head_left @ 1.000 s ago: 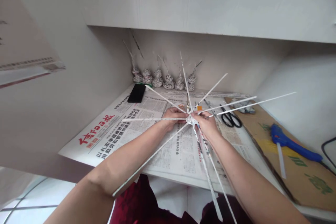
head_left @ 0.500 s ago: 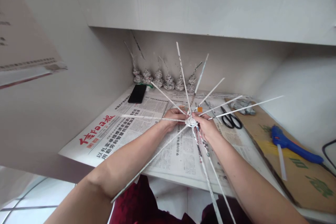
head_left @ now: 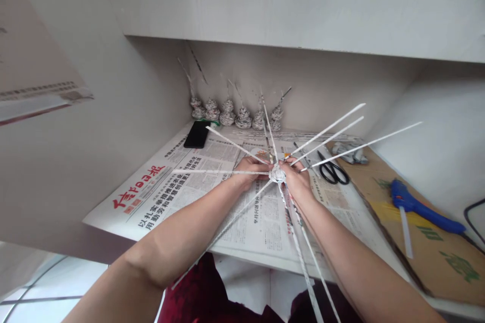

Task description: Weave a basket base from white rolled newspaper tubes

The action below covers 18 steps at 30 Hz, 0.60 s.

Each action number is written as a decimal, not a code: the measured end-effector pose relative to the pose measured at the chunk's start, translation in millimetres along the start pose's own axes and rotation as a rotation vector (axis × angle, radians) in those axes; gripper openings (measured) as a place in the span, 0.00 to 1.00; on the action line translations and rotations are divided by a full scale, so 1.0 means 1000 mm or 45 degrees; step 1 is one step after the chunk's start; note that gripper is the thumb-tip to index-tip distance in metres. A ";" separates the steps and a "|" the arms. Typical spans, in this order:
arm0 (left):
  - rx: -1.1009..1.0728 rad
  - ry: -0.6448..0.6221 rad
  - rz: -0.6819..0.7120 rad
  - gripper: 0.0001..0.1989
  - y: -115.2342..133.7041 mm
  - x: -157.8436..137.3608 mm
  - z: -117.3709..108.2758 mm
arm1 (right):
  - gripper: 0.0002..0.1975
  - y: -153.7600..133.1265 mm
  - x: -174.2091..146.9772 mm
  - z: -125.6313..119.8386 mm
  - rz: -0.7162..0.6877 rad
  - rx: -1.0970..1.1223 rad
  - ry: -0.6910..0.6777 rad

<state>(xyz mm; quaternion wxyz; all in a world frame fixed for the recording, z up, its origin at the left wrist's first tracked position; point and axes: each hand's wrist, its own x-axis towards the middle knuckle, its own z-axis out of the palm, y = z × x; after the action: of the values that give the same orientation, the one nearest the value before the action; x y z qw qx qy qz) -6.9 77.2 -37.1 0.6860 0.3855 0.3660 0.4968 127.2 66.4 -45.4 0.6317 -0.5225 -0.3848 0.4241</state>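
Between my two hands, just above the newspaper, is a small woven piece of rolled paper (head_left: 278,173) with long thin paper sticks fanning out from its centre on all sides. My left hand (head_left: 250,171) grips it from the left, fingers partly hidden behind the sticks. From the right my right hand (head_left: 298,177) pinches its edge, thumb near the centre. One paper stick (head_left: 326,131) slants up and right from the right fingers, beside two others. Two long sticks (head_left: 303,252) hang down toward my lap, and another crosses my left forearm.
Several woven gourd-shaped paper pieces (head_left: 243,118) line the back wall. A black phone (head_left: 197,134) lies at the left on the newspaper (head_left: 212,202). Black-handled scissors (head_left: 333,171) are at the right, near cardboard (head_left: 428,257) holding a blue glue gun (head_left: 428,209). Loose paper sticks (head_left: 246,135) lie at the back.
The sticks on the far side have shifted: one that stood upright right of centre now slants to the right, and another tilts less high. Both hands stay at the woven centre.
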 end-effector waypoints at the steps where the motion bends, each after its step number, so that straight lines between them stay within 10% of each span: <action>1: 0.002 0.003 0.000 0.20 0.000 0.000 0.000 | 0.13 0.001 0.000 0.000 -0.013 0.017 -0.001; 10: -0.028 0.068 0.056 0.17 0.001 0.000 -0.001 | 0.15 -0.001 -0.001 -0.004 0.162 0.052 -0.144; 18: 0.029 -0.004 0.064 0.17 -0.001 0.002 -0.005 | 0.15 0.002 0.006 -0.014 -0.105 -0.135 -0.258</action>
<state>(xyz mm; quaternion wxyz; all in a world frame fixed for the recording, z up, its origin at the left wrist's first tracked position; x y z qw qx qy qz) -10.4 79.5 -40.5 0.6695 0.4031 0.3607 0.5091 141.9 68.0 -49.0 0.5779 -0.4933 -0.4898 0.4275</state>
